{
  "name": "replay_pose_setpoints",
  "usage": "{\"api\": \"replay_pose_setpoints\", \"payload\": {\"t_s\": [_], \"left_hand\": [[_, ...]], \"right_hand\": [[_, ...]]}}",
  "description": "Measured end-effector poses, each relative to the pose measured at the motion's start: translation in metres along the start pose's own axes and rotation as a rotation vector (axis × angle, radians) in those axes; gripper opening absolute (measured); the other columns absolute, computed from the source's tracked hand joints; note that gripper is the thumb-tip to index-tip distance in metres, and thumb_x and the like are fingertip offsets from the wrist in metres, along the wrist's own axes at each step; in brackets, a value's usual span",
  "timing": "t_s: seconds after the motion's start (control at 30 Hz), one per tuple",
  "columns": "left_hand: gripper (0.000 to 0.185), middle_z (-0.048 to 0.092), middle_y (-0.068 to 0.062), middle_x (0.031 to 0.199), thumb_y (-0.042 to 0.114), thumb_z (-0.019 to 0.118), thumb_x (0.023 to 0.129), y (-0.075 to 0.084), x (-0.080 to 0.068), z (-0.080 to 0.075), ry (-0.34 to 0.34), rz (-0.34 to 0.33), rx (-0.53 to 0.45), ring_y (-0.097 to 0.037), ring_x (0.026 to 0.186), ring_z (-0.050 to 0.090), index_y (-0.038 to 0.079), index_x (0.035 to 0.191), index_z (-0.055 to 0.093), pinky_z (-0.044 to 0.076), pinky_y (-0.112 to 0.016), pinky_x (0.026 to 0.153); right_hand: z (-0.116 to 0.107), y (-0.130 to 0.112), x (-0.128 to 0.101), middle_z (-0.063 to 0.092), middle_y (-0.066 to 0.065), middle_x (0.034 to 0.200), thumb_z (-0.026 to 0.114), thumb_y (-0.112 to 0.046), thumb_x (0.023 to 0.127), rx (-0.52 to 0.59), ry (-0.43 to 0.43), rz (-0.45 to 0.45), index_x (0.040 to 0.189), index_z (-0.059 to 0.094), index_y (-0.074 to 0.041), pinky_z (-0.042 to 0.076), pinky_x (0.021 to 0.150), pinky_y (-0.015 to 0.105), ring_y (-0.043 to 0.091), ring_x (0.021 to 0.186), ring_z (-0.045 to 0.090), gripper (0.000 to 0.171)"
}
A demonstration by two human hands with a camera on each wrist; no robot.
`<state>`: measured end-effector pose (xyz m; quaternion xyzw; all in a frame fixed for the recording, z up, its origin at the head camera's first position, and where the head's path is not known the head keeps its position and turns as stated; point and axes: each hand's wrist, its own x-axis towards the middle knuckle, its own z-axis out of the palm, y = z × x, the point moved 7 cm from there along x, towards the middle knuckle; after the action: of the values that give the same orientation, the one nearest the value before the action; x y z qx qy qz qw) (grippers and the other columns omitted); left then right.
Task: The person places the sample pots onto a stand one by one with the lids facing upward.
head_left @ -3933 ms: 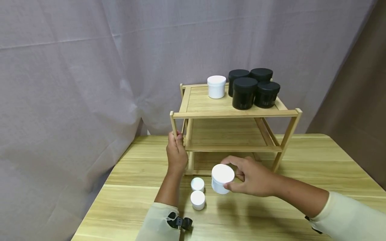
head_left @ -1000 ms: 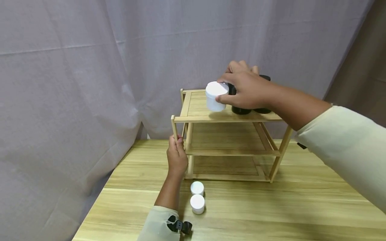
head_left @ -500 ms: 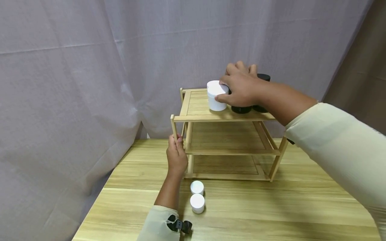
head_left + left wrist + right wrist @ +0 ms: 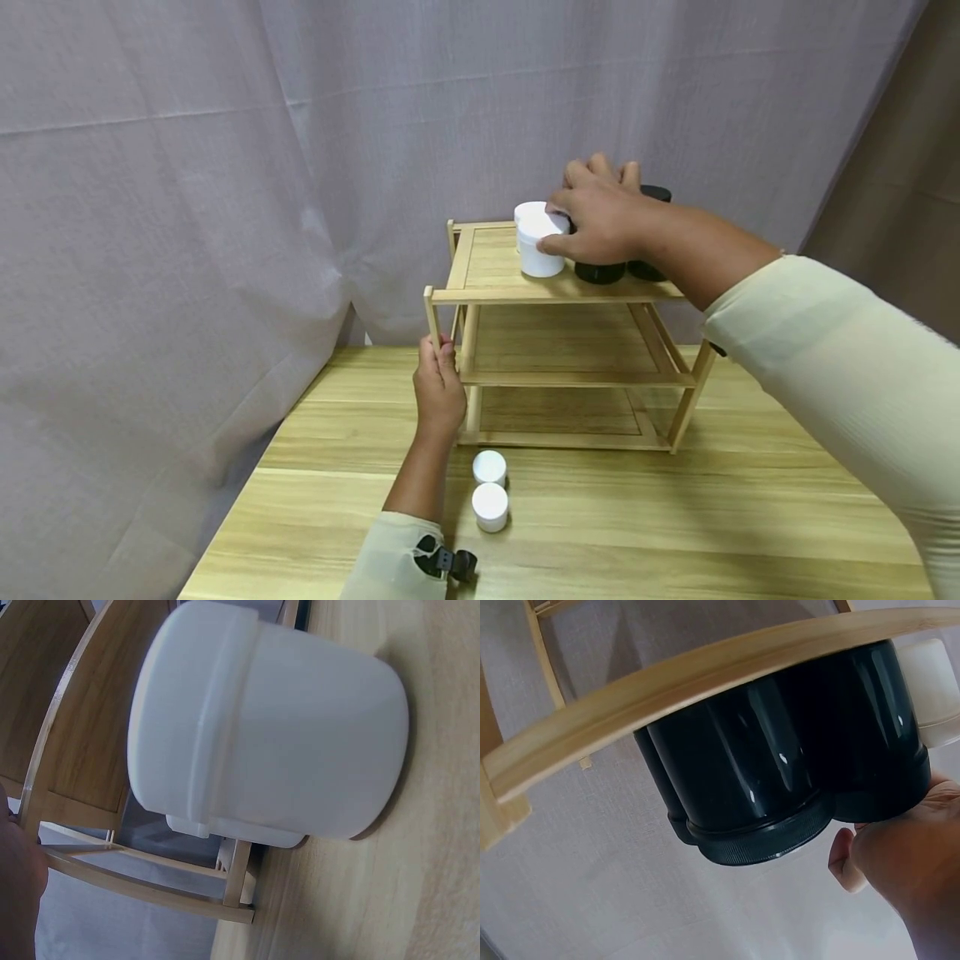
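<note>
My right hand (image 4: 600, 221) pinches a white lidded jar (image 4: 542, 257) between thumb and fingers at the front of the top shelf. Just behind it shows the edge of a second white jar (image 4: 521, 218). My hand partly hides the black lidded jars (image 4: 600, 273) to the right; in the right wrist view these black jars (image 4: 735, 772) stand close together, with a white jar (image 4: 930, 686) beyond them. Lower left, my left hand (image 4: 439, 392) grips the front left post of the three-tier wooden rack (image 4: 555, 296).
Two smaller white jars (image 4: 491, 510) stand on the wood-grain table (image 4: 637, 525) in front of the rack, one behind the other. The nearer small jar (image 4: 300, 727) fills much of the left wrist view. A grey curtain (image 4: 375, 150) hangs behind.
My right hand has lifted the white jar from over the table to the top shelf and lowered it in front of the other white jar. The left hand keeps its grip on the post.
</note>
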<state>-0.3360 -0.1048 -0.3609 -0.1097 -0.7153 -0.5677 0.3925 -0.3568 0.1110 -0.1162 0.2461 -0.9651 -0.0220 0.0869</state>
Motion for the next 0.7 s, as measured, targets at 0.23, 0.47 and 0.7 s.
{"api": "replay_pose_setpoints", "payload": {"t_s": [0.23,0.47,0.7], "left_hand": [[0.021,0.058,-0.023,0.082,0.014,0.046,0.117,-0.002,-0.0009,0.0011,-0.005,-0.005,-0.001,-0.012,0.068,0.046,-0.004,0.114,0.056,0.043,-0.026,0.061],[0.021,0.058,-0.024,0.082,0.014,0.046,0.117,-0.0003,0.0001,0.0025,0.0,0.004,0.0,-0.012,0.068,0.047,-0.003,0.115,0.057,0.044,-0.027,0.061],[0.021,0.057,-0.026,0.082,0.014,0.046,0.117,0.0007,-0.0004,0.003,0.0,-0.006,-0.001,-0.012,0.068,0.046,-0.004,0.114,0.057,0.043,-0.026,0.062]], "right_hand": [[0.003,0.0005,-0.0006,0.045,0.018,0.13,0.058,-0.057,0.106,-0.012,0.002,-0.009,0.145,0.062,-0.003,0.024,0.1,0.064,0.04,0.124,0.031,0.066],[0.0033,0.003,0.0008,0.046,0.018,0.129,0.057,-0.059,0.105,-0.045,-0.011,0.007,0.143,0.064,-0.004,0.023,0.1,0.063,0.04,0.125,0.032,0.068],[0.0034,0.0038,0.0006,0.048,0.018,0.127,0.056,-0.06,0.104,-0.053,-0.018,0.015,0.142,0.065,-0.005,0.024,0.099,0.063,0.039,0.124,0.033,0.067]]}}
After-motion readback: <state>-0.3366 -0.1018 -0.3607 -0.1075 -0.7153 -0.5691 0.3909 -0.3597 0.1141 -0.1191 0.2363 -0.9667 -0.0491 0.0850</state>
